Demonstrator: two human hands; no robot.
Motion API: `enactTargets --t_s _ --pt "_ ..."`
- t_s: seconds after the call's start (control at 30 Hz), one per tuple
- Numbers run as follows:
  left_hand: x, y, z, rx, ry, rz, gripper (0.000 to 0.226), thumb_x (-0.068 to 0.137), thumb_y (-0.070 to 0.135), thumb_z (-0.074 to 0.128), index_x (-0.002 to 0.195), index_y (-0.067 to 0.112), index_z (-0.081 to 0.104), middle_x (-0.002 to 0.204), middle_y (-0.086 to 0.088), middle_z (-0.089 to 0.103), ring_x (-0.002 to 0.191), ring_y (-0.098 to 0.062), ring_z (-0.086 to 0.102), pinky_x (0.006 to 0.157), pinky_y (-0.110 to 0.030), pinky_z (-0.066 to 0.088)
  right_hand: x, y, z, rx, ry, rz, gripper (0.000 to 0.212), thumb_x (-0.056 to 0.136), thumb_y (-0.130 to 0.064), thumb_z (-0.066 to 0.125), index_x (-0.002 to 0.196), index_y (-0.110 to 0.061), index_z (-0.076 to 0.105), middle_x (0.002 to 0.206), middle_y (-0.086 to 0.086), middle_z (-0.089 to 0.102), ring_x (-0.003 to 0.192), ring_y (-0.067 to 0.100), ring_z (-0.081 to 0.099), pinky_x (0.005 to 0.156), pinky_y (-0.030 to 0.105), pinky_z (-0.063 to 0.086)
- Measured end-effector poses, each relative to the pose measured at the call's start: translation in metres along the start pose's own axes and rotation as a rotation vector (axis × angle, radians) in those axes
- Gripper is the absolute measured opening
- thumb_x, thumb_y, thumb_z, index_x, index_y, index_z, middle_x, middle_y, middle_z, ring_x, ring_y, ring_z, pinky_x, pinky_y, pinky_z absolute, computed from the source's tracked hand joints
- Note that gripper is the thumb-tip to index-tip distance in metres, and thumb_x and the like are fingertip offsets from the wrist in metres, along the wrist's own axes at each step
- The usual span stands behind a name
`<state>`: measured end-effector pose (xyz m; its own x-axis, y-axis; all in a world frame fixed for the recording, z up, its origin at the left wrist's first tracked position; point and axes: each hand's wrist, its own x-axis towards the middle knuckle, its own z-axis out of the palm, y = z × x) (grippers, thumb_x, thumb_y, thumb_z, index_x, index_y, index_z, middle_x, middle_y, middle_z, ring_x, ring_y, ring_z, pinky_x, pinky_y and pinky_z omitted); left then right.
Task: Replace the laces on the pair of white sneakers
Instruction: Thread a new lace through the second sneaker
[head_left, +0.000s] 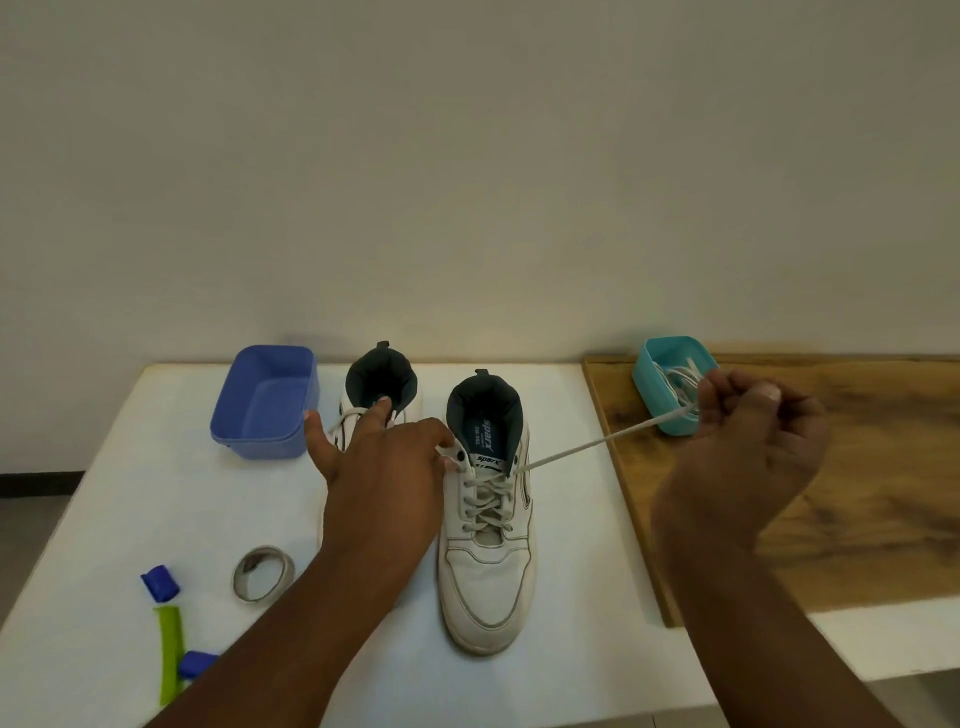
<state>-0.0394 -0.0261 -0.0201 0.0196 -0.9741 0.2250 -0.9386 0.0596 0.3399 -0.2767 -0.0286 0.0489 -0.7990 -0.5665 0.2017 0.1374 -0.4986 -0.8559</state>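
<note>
Two bare hands work over a pair of white sneakers on a white table (130, 519). At right, the right hand (748, 447) is raised with fingers curled round a white lace (582, 448), which runs taut down and leftward to the top eyelet of the right sneaker (488, 561). This sneaker stands toe toward the viewer, its lower eyelets laced in crosses.

Behind that hand's knuckles sits a teal tub (649, 374) holding a tangle of white laces, partly hidden by the fingers; it rests on a wooden board (857, 493).

At centre, the left hand (384, 462) presses its fingertips against the sneaker's collar beside the tongue, thumb spread wide; whether it pinches anything cannot be told. It hides most of the left sneaker (382, 379), of which only the dark-lined opening and a bit of lace show.

Beyond the thumb stands a blue tub (265, 405). Near the forearm lie a roll of tape (263, 573) and a green and blue object (169, 639), partly covered and hard to identify.
</note>
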Motion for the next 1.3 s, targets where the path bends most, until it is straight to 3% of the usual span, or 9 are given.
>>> enactTargets --t_s 0.2,0.3,0.4,0.53,0.77,0.93,1.07,1.17,1.3 --pt "0.001 0.015 -0.027 -0.111 -0.066 -0.051 0.019 0.095 0.044 0.058 0.111 0.042 0.069 0.089 0.016 0.072 0.106 -0.009 0.063 0.113 -0.045 0.017 -0.019 0.028 -0.006 -0.594 -0.382 0.026 0.01 0.102 -0.014 0.056 0.109 -0.016 0.064 0.098 0.003 0.066 0.092 0.016 0.065 0.084 0.039 0.058" --pt "0.001 0.028 -0.052 -0.568 -0.12 -0.071 0.014 0.098 0.035 0.058 0.103 0.036 0.071 0.081 0.013 0.073 0.084 -0.001 0.067 0.089 -0.022 0.048 -0.031 0.037 -0.009 -0.924 -0.747 0.035 0.02 0.098 -0.022 0.065 0.115 -0.032 0.068 0.115 -0.011 0.059 0.095 0.006 0.065 0.081 0.022 0.056" --pt "0.001 0.034 -0.067 -1.146 -0.303 -0.209 0.023 0.102 0.018 0.051 0.103 0.025 0.073 0.083 -0.001 0.075 0.084 -0.007 0.072 0.079 -0.015 0.054 -0.049 0.025 0.0 -0.949 -1.02 0.044 0.025 0.093 -0.026 0.073 0.115 -0.035 0.063 0.11 -0.015 0.061 0.078 0.005 0.063 0.067 0.016 0.052" --pt "0.002 0.031 -0.065 -1.35 -0.38 -0.26 0.037 0.104 0.004 0.037 0.11 0.016 0.071 0.098 -0.009 0.077 0.096 -0.02 0.073 0.079 -0.024 0.058 -0.075 0.013 0.009 -0.86 -1.333 0.275 0.039 0.086 -0.035 0.08 0.117 -0.034 0.056 0.09 -0.008 0.069 0.075 0.006 0.066 0.07 0.022 0.056" --pt "0.0 0.033 -0.058 -1.005 -0.227 -0.016 0.013 0.096 0.027 0.058 0.095 0.035 0.069 0.081 0.027 0.072 0.084 0.007 0.067 0.07 -0.003 0.046 -0.073 0.017 0.009 -0.713 -1.038 -0.001 0.031 0.093 -0.035 0.071 0.121 -0.03 0.059 0.092 -0.015 0.066 0.072 0.005 0.065 0.063 0.014 0.049" --pt "0.003 0.026 -0.051 -0.9 -0.19 -0.007 0.025 0.083 0.054 0.052 0.083 0.035 0.068 0.074 0.017 0.071 0.075 -0.001 0.067 0.068 -0.008 0.049 -0.072 0.024 0.006 -0.677 -1.009 -0.178 0.022 0.1 -0.024 0.063 0.121 -0.021 0.072 0.105 -0.013 0.072 0.093 0.003 0.067 0.081 0.016 0.053" --pt "0.0 0.021 -0.036 -0.713 -0.237 0.036 0.03 0.085 0.063 0.052 0.084 0.037 0.068 0.077 0.013 0.067 0.074 -0.005 0.063 0.063 -0.012 0.045 -0.068 0.023 0.007 -0.616 -0.912 0.035 0.012 0.1 -0.021 0.065 0.1 -0.022 0.076 0.087 -0.013 0.073 0.084 0.011 0.068 0.073 0.016 0.051" --pt "0.0 0.023 -0.03 -0.528 -0.129 0.041 0.025 0.088 0.05 0.065 0.113 0.049 0.061 0.112 0.018 0.054 0.098 -0.001 0.055 0.083 -0.019 0.045 -0.068 0.027 0.006 -0.64 -0.906 0.151 0.015 0.1 -0.021 0.064 0.091 -0.026 0.076 0.083 -0.008 0.072 0.081 0.015 0.067 0.071 0.024 0.054" --pt "0.004 0.028 -0.027 -0.52 -0.081 0.064 0.026 0.093 0.04 0.062 0.118 0.039 0.07 0.117 0.013 0.058 0.107 -0.004 0.055 0.091 -0.024 0.047 -0.071 0.029 0.004 -0.673 -0.917 0.174 0.014 0.1 -0.024 0.063 0.093 -0.027 0.074 0.081 -0.013 0.07 0.076 0.009 0.066 0.066 0.018 0.051"
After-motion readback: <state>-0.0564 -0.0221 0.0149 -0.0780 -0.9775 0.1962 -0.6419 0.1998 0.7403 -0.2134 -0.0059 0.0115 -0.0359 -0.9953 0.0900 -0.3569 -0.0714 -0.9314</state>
